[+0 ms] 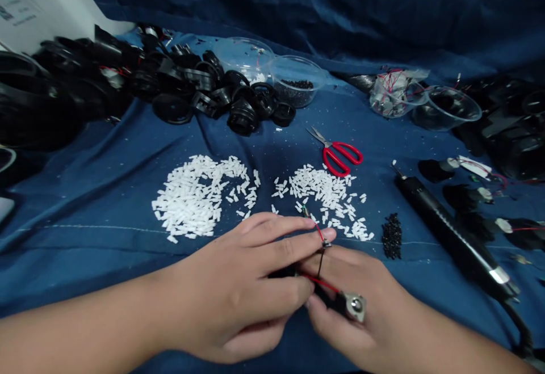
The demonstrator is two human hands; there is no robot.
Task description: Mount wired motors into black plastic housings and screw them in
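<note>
My left hand and my right hand meet low in the middle of the view, above the blue cloth. Between them they grip a small wired black part with a silvery metal end, possibly a motor; most of it is hidden by my fingers. A red wire runs along it. Another thin wire reaches up past my left fingertips to a tiny metal piece. Both hands have their fingers closed around the part. Just beyond them lie two heaps of small white plastic pieces.
Red-handled scissors lie behind the right heap. A black electric screwdriver rests at right, beside a small pile of black screws. Black housings crowd the back left. Clear plastic tubs stand along the back.
</note>
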